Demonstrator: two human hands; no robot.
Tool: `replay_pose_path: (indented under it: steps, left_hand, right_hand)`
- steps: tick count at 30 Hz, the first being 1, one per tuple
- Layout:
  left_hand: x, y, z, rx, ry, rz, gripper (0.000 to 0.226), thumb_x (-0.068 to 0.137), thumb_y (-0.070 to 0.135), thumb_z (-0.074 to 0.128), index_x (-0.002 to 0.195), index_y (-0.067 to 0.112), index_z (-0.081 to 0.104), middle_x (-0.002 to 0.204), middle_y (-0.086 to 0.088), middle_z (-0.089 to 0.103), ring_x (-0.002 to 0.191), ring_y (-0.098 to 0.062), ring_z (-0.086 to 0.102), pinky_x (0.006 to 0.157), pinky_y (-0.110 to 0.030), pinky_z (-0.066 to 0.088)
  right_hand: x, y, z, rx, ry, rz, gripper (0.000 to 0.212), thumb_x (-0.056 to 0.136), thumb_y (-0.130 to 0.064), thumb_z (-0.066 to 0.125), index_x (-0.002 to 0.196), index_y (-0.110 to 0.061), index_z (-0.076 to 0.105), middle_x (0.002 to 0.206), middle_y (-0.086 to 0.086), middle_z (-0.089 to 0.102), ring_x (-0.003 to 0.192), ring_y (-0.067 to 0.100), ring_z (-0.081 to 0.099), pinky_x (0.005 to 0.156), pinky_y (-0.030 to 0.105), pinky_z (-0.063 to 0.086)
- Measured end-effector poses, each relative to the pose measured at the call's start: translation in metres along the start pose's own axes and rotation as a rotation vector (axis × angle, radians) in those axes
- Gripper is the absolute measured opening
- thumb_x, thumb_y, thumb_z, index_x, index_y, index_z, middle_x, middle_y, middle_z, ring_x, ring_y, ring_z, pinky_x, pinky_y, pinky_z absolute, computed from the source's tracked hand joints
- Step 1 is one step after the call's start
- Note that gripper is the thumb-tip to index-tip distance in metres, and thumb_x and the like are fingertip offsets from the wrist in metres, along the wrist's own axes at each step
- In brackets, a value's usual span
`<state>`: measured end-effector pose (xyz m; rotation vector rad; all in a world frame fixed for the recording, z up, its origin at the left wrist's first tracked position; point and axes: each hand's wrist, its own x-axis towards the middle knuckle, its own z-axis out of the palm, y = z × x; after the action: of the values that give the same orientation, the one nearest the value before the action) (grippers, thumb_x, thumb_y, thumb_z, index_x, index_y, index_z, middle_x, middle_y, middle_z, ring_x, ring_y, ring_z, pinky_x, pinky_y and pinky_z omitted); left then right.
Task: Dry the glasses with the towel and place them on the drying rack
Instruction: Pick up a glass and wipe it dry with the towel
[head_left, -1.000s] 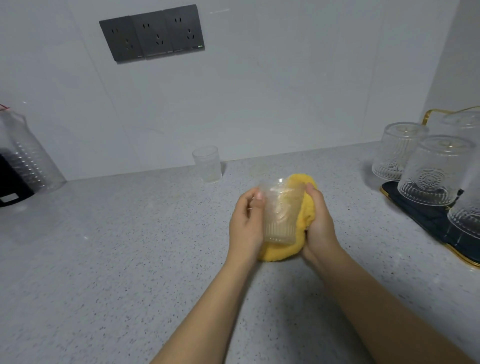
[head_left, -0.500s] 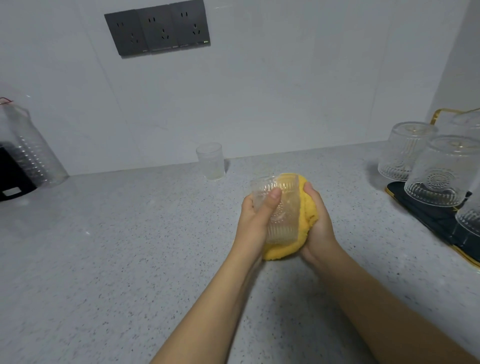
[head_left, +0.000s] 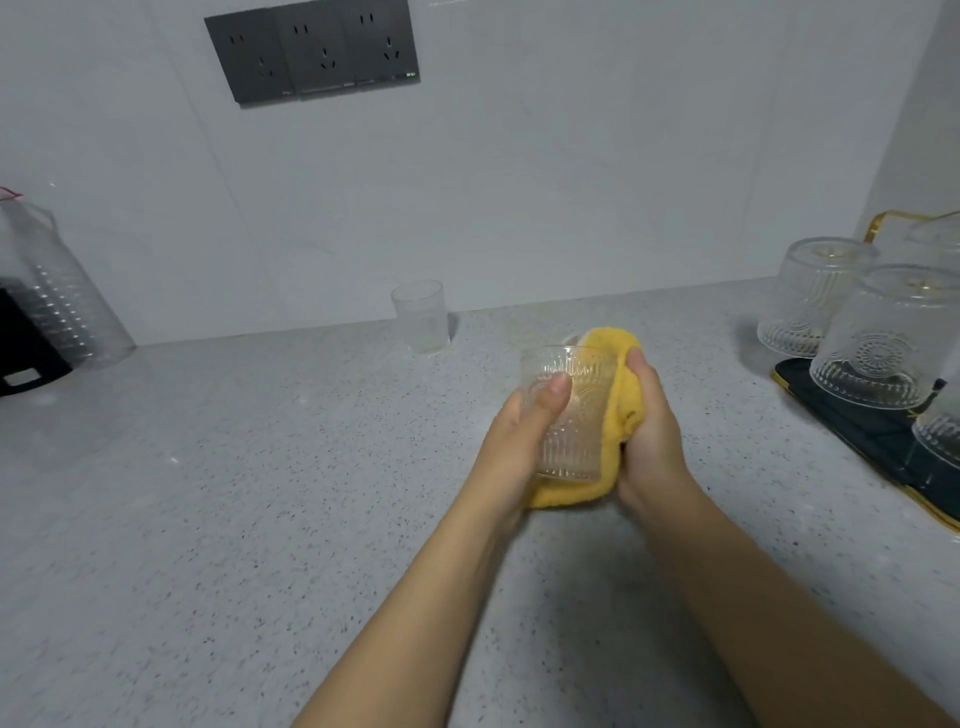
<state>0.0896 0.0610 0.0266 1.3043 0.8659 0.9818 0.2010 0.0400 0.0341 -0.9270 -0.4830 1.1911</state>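
I hold a clear ribbed glass (head_left: 576, 421) upright above the counter, in the middle of the view. My left hand (head_left: 519, 441) grips its left side, thumb across the front. My right hand (head_left: 649, 441) grips a yellow towel (head_left: 618, 395) and presses it against the glass's right side and bottom. At the right edge stands the drying rack (head_left: 852, 431), a dark mat with a gold rim, bearing several upside-down patterned glasses (head_left: 883, 338). A small plain glass (head_left: 421, 317) stands upright by the wall.
The speckled grey counter (head_left: 208, 493) runs to a white tiled wall with a dark socket panel (head_left: 311, 49). A clear plastic jug (head_left: 57, 296) and a black object (head_left: 26, 348) stand at the far left.
My left thumb has come round onto the front of the glass. The glass has turned a little in the towel, and the view has shifted slightly.
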Motion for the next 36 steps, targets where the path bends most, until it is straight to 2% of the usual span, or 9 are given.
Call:
replay_pose_path:
  steps: [5,11,14,17,20,26,32,34,36]
  left_hand:
    - [0.001,0.008,-0.014,0.070,-0.191,-0.131,0.043,0.068,0.049,0.068,0.098,0.017,0.070,0.086,0.001,0.076,0.076,-0.013,0.072,0.064,-0.021,0.055]
    - [0.004,0.016,-0.034,0.257,-0.157,-0.115,0.061,0.058,0.057,0.078,0.095,0.009,0.074,0.087,-0.008,0.072,0.076,-0.018,0.066,0.071,-0.026,0.050]
    - [0.003,0.019,-0.041,0.346,-0.261,-0.139,0.028,0.063,0.051,0.076,0.065,0.024,0.073,0.072,0.002,0.070,0.065,-0.012,0.066,0.064,-0.022,0.049]
    - [0.001,0.019,-0.041,0.297,-0.291,-0.148,0.020,0.073,0.047,0.071,0.070,0.028,0.076,0.078,0.004,0.074,0.072,-0.012,0.070,0.070,-0.023,0.055]
    - [0.000,0.017,-0.035,0.112,-0.126,-0.162,0.049,0.076,0.066,0.061,0.102,0.026,0.071,0.100,0.000,0.074,0.092,-0.018,0.069,0.087,-0.038,0.054]
    - [-0.001,0.001,-0.015,0.138,0.156,0.227,0.029,0.085,0.055,0.054,0.096,0.029,0.056,0.087,0.013,0.063,0.076,-0.005,0.060,0.070,-0.023,0.047]
    - [0.005,0.000,-0.015,-0.059,0.074,0.122,0.033,0.082,0.047,0.048,0.088,0.014,0.047,0.075,0.002,0.053,0.061,-0.014,0.055,0.042,-0.024,0.044]
    - [0.006,0.000,-0.014,-0.103,0.040,0.103,0.033,0.082,0.046,0.048,0.087,0.013,0.046,0.072,0.001,0.053,0.056,-0.014,0.056,0.039,-0.025,0.043]
    - [0.006,-0.001,-0.014,-0.109,0.020,0.100,0.035,0.082,0.046,0.047,0.089,0.012,0.045,0.070,0.000,0.055,0.052,-0.017,0.056,0.036,-0.024,0.042]
  right_hand:
    - [0.007,-0.023,-0.013,-0.197,-0.044,-0.109,0.035,0.091,-0.044,0.052,0.095,-0.013,0.069,0.084,0.007,0.075,0.083,0.022,0.071,0.081,0.042,0.055]
    - [-0.006,-0.027,-0.016,-0.779,-0.494,-0.225,0.041,0.075,-0.045,0.072,0.098,-0.012,0.069,0.098,0.014,0.073,0.094,0.027,0.069,0.089,0.046,0.053]
    - [-0.003,-0.028,-0.023,-0.908,-0.670,-0.133,0.045,0.065,-0.039,0.076,0.101,-0.014,0.068,0.101,0.018,0.071,0.098,0.033,0.067,0.089,0.047,0.053]
    - [-0.002,-0.031,-0.029,-0.763,-0.673,-0.052,0.035,0.066,-0.021,0.076,0.099,-0.011,0.070,0.097,0.014,0.073,0.091,0.027,0.069,0.080,0.038,0.056]
    - [-0.002,-0.030,-0.026,-0.536,-0.522,-0.015,0.033,0.069,-0.011,0.074,0.102,-0.005,0.068,0.097,0.013,0.073,0.091,0.028,0.069,0.077,0.036,0.056]
    - [-0.002,-0.039,-0.020,-0.395,-0.503,0.114,0.033,0.072,-0.014,0.069,0.103,-0.005,0.065,0.099,0.012,0.073,0.090,0.024,0.070,0.074,0.031,0.058]
    - [0.000,-0.050,-0.025,-0.439,-0.657,0.326,0.084,0.034,-0.034,0.092,0.103,0.006,0.068,0.116,0.030,0.061,0.103,0.038,0.063,0.080,0.039,0.057]
    - [0.001,-0.053,-0.025,-0.501,-0.647,0.345,0.105,0.036,-0.035,0.090,0.116,0.020,0.050,0.119,0.040,0.052,0.106,0.047,0.055,0.087,0.044,0.052]
    - [-0.002,-0.054,-0.020,-0.534,-0.628,0.326,0.094,0.052,-0.030,0.082,0.120,0.022,0.043,0.117,0.043,0.051,0.100,0.043,0.057,0.090,0.047,0.050]
